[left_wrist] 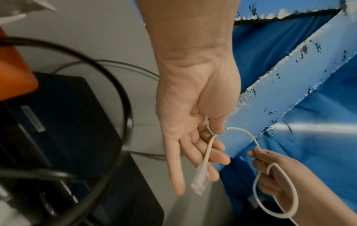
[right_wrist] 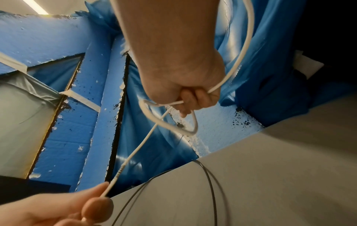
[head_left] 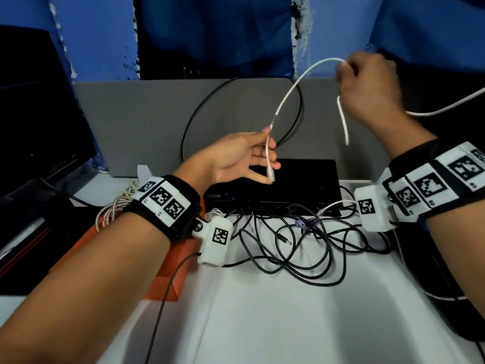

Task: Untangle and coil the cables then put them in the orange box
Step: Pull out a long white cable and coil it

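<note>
**White cable lifted, first loop forming**

Forearms fill the near edge of the head view, both wrists strapped with marker-tagged bands.

- Left hand [head_left: 236, 156], at about 9 o'clock of the white cable's arc: thumb and forefinger pinch the white cable [head_left: 294, 88] just behind its clear plug [head_left: 270, 176], which dangles past the other fingers. Those fingers lie loosely extended.
- Right hand [head_left: 367, 82], up at 1 o'clock: fist curled round the same cable. The right wrist view shows a small loop [right_wrist: 170, 122] hanging out of the fist; the rest trails off toward 3 o'clock.
- Cable is held in the air above the worktop [head_left: 262, 324], well apart from the orange box [head_left: 170, 279] at 8 o'clock.
- Black cables [head_left: 301, 253] lie in a tangle at centre, in front of a black device [head_left: 288, 179]. A braided cable [head_left: 110, 214] sits at 9 o'clock by the box, possibly inside it; the wrist hides that.

Handling, as judged: the white cable looks light and thin, springy enough to hold an arc, so loops may pop open if the fist slackens. Best held on the sheath just behind the plug, not on the plug; its clip looks fragile. Coiling appears barely begun, and the black tangle is untouched.
</note>
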A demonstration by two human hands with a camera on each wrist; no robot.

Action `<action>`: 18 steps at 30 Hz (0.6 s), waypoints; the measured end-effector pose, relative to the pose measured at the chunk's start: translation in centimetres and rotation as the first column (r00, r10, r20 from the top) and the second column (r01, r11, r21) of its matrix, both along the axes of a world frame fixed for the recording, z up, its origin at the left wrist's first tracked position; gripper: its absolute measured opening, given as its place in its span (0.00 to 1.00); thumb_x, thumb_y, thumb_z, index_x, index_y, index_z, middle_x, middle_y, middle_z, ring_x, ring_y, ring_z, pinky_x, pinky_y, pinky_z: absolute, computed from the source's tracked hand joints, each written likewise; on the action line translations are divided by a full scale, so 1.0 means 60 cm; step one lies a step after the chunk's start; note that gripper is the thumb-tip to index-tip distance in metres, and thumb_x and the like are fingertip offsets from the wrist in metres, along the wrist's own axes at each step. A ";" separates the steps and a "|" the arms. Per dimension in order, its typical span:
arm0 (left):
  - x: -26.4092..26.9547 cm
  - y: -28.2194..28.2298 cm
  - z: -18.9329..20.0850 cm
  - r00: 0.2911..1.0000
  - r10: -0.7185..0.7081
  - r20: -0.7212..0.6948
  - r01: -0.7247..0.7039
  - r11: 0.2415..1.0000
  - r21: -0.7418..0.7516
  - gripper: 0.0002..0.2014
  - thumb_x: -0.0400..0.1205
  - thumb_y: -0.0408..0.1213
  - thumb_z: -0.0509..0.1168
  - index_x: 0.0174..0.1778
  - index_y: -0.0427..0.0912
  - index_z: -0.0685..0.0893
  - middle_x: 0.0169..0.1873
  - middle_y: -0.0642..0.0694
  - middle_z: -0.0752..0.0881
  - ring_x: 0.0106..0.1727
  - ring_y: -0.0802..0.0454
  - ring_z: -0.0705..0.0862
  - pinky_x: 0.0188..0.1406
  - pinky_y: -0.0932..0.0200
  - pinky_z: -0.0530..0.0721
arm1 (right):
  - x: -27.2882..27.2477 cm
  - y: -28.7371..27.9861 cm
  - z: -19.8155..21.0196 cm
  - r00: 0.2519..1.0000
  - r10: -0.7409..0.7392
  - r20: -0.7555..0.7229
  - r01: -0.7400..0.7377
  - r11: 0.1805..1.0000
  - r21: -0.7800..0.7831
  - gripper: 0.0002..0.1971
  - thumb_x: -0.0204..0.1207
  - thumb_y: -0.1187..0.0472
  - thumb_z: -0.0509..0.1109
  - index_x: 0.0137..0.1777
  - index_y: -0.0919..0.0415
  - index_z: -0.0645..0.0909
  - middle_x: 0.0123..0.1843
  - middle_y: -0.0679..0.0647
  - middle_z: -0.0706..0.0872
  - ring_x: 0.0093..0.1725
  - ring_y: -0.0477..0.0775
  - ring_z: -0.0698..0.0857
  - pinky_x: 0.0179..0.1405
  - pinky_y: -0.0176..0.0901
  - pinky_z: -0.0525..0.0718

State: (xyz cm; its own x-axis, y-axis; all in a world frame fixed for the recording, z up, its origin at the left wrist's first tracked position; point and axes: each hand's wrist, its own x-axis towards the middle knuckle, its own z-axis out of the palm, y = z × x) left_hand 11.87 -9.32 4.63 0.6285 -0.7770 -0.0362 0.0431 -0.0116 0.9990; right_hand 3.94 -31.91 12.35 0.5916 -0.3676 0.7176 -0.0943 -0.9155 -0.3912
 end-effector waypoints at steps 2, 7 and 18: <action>-0.016 -0.008 -0.002 0.999 -0.022 -0.031 0.020 0.999 -0.039 0.15 0.92 0.47 0.57 0.51 0.40 0.82 0.41 0.40 0.88 0.53 0.40 0.91 0.55 0.31 0.89 | 0.003 -0.001 -0.001 0.995 -0.010 -0.103 0.010 1.000 0.002 0.17 0.87 0.52 0.62 0.57 0.63 0.87 0.57 0.68 0.89 0.60 0.72 0.85 0.60 0.58 0.82; -0.010 -0.025 0.031 0.968 0.248 -0.031 -0.246 0.922 -0.300 0.14 0.94 0.36 0.51 0.52 0.36 0.79 0.29 0.45 0.80 0.32 0.48 0.86 0.50 0.42 0.92 | 0.005 -0.010 0.003 0.859 0.018 -0.512 -0.092 0.989 -0.119 0.12 0.85 0.50 0.68 0.55 0.57 0.90 0.49 0.58 0.93 0.52 0.63 0.87 0.54 0.48 0.81; -0.006 0.043 0.065 0.883 0.460 0.091 -0.402 0.843 -0.358 0.14 0.93 0.37 0.52 0.49 0.40 0.82 0.26 0.53 0.72 0.22 0.58 0.61 0.21 0.64 0.64 | -0.028 0.025 -0.048 0.930 0.138 -0.340 -0.149 0.989 -0.008 0.19 0.88 0.52 0.64 0.75 0.58 0.81 0.72 0.64 0.85 0.72 0.67 0.82 0.75 0.56 0.77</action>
State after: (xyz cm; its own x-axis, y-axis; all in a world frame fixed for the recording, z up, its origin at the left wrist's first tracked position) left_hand 11.54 -6.74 8.53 0.8762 -0.3762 0.3012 -0.1979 0.2891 0.9366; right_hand 2.28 -30.42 9.49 0.8458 -0.2404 0.4762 -0.0823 -0.9408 -0.3288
